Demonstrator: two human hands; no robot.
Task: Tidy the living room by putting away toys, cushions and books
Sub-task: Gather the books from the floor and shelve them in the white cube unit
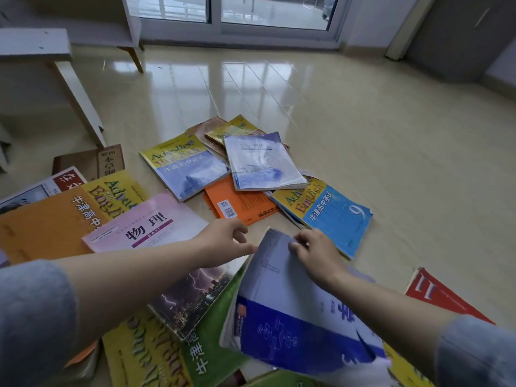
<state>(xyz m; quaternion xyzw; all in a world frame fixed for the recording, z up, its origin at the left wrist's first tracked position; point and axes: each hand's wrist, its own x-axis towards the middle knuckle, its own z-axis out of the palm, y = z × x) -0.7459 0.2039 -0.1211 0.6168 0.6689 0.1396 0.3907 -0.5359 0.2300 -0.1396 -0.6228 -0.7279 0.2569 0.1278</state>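
Several textbooks lie scattered on the tiled floor. My right hand (315, 254) grips the top edge of a blue-and-white book (287, 311), which is tilted up off the pile. My left hand (226, 241) reaches beside that book's upper left corner, fingers loosely spread, thumb tip touching its edge. Under my left arm lie a pink physics book (145, 224) and a lightning-cover book (192, 297). Farther off sit an orange book (237, 205), a blue English book marked 6 (332, 216) and a pale blue physics book (259, 163).
A white bench leg (81, 104) and a shelf stand at the left. A red book (438, 297) lies at the right. A sliding glass door (231, 12) is at the back. Bare floor (391, 135) stretches to the right.
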